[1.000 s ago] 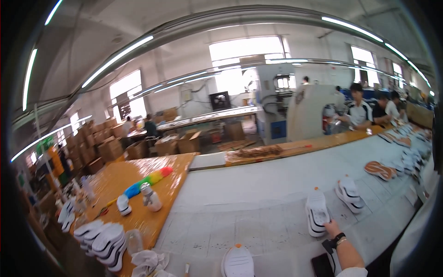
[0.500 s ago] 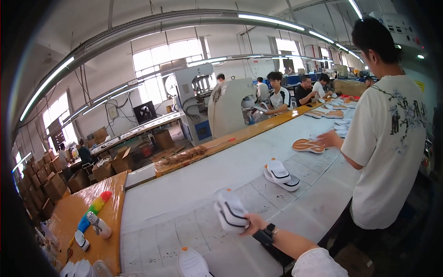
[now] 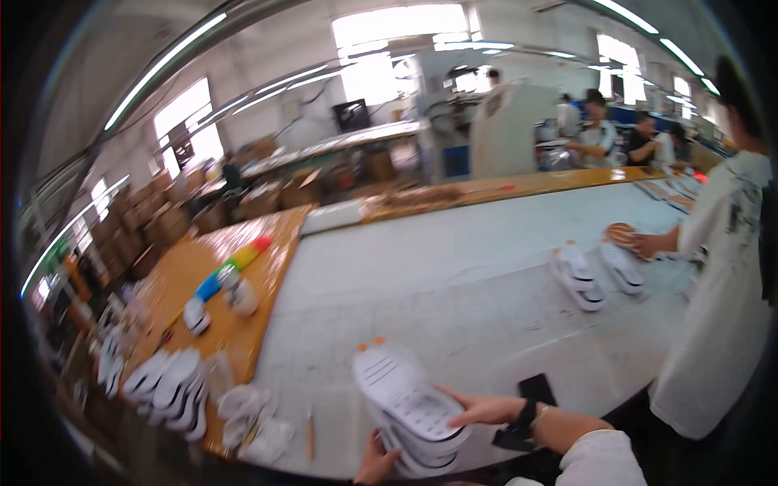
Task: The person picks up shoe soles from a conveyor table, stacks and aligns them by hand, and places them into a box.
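Observation:
A stack of white shoe soles (image 3: 401,385), with dark side stripes and orange tabs at the far end, is held just over the near edge of the white worktable (image 3: 348,283). My right hand (image 3: 482,407) grips its right side, thumb on top near the heel. My left hand (image 3: 376,462) closes on the lower left side, partly cut off by the frame's bottom. The top sole shows grooves and small holes; how many lie beneath is hard to tell. A wooden-handled tool (image 3: 310,433) lies left of the stack.
Left, a brown table (image 3: 235,324) bears a pile of white soles (image 3: 174,385), a bottle (image 3: 238,292) and a rainbow-coloured object (image 3: 243,255). A phone-like dark slab (image 3: 536,389) sits by my right wrist. At right a co-worker (image 3: 721,275) touches an orange-bottomed sole (image 3: 621,234) beside more soles (image 3: 577,275).
My right hand has brought the soles closer to me, and my left hand has come in to hold them. The view has turned left. Another sole now lies near the co-worker.

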`<state>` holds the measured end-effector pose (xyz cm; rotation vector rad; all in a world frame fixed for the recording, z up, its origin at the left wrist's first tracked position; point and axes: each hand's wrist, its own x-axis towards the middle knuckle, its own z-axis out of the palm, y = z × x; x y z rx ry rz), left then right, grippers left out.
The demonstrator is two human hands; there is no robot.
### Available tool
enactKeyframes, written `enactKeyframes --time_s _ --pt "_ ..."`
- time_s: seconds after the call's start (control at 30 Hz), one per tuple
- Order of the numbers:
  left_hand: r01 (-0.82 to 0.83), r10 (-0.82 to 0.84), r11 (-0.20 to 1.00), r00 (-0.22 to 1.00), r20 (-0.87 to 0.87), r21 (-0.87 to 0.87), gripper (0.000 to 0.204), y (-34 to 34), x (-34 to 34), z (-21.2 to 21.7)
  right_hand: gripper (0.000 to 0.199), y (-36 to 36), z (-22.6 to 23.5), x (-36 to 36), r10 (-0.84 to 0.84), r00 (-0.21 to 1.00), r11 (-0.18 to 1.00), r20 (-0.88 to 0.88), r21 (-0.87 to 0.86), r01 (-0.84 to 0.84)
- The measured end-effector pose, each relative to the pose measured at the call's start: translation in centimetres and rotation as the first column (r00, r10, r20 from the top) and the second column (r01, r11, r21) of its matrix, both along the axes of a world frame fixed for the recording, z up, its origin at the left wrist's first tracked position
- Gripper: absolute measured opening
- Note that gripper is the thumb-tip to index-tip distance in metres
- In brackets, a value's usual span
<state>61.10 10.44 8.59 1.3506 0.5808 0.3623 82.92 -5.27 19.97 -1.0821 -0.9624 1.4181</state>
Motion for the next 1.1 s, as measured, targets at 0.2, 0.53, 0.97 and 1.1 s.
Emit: enactKeyframes --time_s 0.2,0.53,0.97,1.1 --pt "0.008 0.001 0.994 0.996 0.086 -0.107 0.089 -0.5 -1.3 1.2 0.075 -2.0 -1.1 -1.1 -0.008 0.886 0.979 -0.463 -0.182 -0.086" --pt "0.076 -0.132 0.869 0.988 0.082 0.489 0.109 1.5 -0.4 9.3 0.054 -0.3 -2.5 -0.6 -0.247 0.957 0.958 -0.151 -0.187 0.218" --pt "-0.148 -0.267 0.668 0.867 0.420 0.729 0.096 0.0 -1.0 8.9 0.089 0.2 -0.3 -5.1 0.061 0.952 0.921 0.300 0.352 -0.170" --pt "-0.211 -0.209 0.732 0.835 0.508 0.648 0.080 0.2 -2.0 5.9 0.085 0.6 -1.7 -5.5 0.088 0.918 0.941 0.387 0.270 -0.204"
